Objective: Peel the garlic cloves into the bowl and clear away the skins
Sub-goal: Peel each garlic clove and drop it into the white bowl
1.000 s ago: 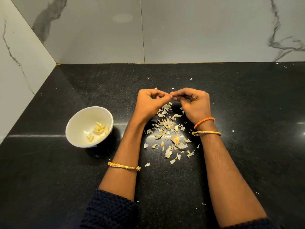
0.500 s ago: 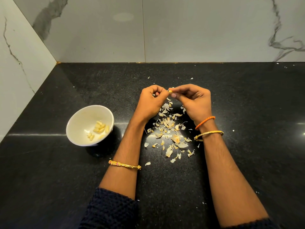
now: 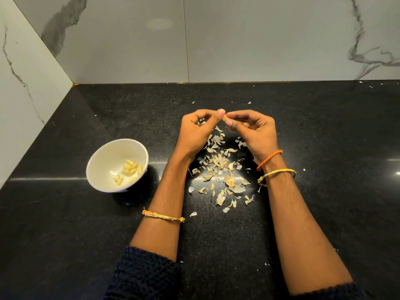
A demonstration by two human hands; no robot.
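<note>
A small garlic clove [image 3: 225, 118] is pinched between the fingertips of my left hand [image 3: 195, 132] and my right hand [image 3: 253, 132], held above the black counter. Both hands have their fingers curled around it, and most of the clove is hidden. Below the hands lies a scatter of pale garlic skins [image 3: 220, 169]. To the left stands a white bowl [image 3: 101, 161] with several peeled cloves [image 3: 129, 169] inside.
The black stone counter [image 3: 324, 137] runs back to a marble wall at the rear and another on the left, meeting in a corner at top left. A few stray skin flecks [image 3: 249, 102] lie beyond the hands.
Both hands have lifted slightly away from the pile and shifted farther back, still working the same clove between the fingertips.
</note>
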